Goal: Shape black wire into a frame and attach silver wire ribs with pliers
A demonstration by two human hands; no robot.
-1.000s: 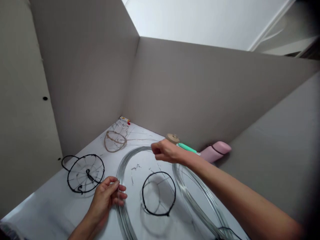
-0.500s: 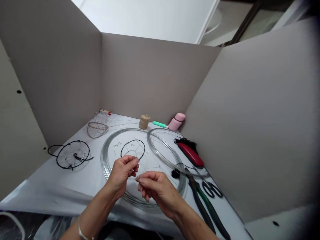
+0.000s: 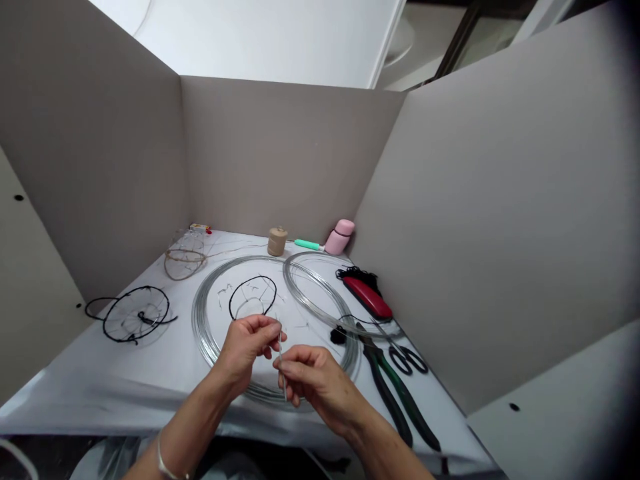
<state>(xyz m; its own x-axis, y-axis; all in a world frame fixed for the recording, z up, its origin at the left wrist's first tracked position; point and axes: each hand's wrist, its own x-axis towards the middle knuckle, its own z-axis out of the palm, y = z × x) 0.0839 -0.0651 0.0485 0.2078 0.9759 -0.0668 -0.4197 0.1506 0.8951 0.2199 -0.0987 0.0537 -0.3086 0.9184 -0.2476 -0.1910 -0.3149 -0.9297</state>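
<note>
My left hand (image 3: pixel 245 350) and my right hand (image 3: pixel 320 380) meet low in the middle of the table, both pinching a short straight piece of silver wire (image 3: pixel 281 360). Beyond them lies a large coil of galvanised wire (image 3: pixel 200 320), partly hidden by my left hand. A second, looser wire coil (image 3: pixel 313 283) overlaps it on the right. Inside the large coil sits a black wire ring (image 3: pixel 253 297) with thin wires across it, a little above my fingers.
A black wire cage (image 3: pixel 135 315) and a twine-wrapped wire form (image 3: pixel 185 263) lie to the left. Green-handled pliers (image 3: pixel 387 393), black scissors (image 3: pixel 407 360) and a red case (image 3: pixel 367 298) lie to the right. A twine spool (image 3: pixel 277 241), green-handled tool (image 3: pixel 307 245) and pink bottle (image 3: pixel 340 237) stand at the back. Grey board walls (image 3: pixel 275 153) surround the table.
My right hand has come back from the far end of the table to join my left at the short wire. The view has swung, bringing the pliers and scissors into sight.
</note>
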